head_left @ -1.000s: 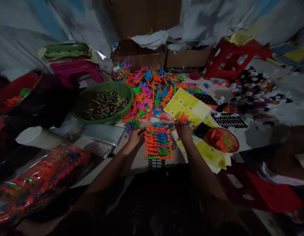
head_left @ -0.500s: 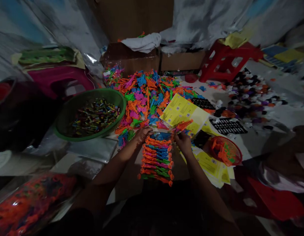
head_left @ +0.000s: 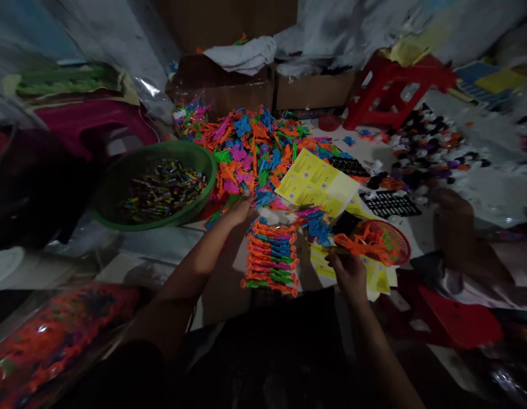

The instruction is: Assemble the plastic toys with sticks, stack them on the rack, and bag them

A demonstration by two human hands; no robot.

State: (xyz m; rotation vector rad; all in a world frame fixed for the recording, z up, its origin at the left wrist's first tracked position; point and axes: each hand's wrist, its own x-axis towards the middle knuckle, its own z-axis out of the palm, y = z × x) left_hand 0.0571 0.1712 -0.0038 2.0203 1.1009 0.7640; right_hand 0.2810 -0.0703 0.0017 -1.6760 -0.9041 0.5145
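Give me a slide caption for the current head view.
Left hand at a pile of bright plastic pieces, right hand near a red basket, neat rows of pieces between them.

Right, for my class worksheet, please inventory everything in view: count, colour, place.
Row of pieces: one, multicoloured, front centre
Loose pile: one, multicoloured, behind the row
Basin: one, green, left of the pile
Small cylinders: many, mixed, inside the basin
Printed sheets: several, yellow, right of the row
Basket: one, red, right
Grid trays: two, black, beyond the basket
Small figures: many, multicoloured, far right
Stools: two, pink left, red right
Cardboard boxes: at least two, brown, back
Cloth: one, white, on the left box
Filled bag: one, clear, lower left
Another person: one, pale clothing, right
Left hand: one, bare, at the pile's near edge
Right hand: one, bare, beside orange pieces
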